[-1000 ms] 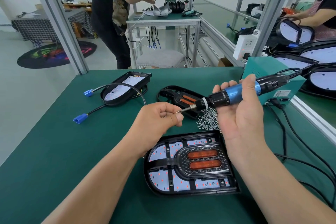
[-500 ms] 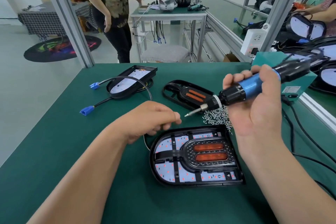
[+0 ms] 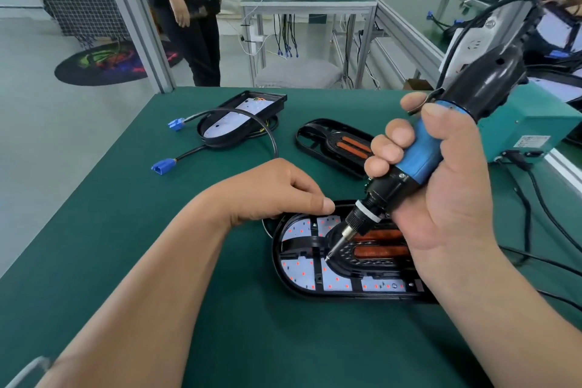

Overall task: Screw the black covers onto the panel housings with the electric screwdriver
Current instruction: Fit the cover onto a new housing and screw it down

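Right hand [image 3: 441, 198]: clamped around the blue grip of the electric screwdriver [image 3: 419, 157].
Electric screwdriver: held tilted, bit pointing down and to the left.
Black cover [image 3: 374, 261]: seated in the near panel housing [image 3: 283, 277], with the bit tip set on its left end.
Left hand [image 3: 277, 189]: fingers curled, thumb tip at the housing's far rim. Whether anything is pinched cannot be told.
Table [image 3: 126, 230]: green. A second cover [image 3: 333, 142] lies loose farther back, and another housing [image 3: 239, 116] with blue-plugged cables lies to its left.

Two panel housings [image 3: 276, 250] [image 3: 226, 123], two black covers [image 3: 299, 241] [image 3: 330, 148], two blue connectors [image 3: 175, 125] [image 3: 163, 165], one electric screwdriver [image 3: 419, 161]
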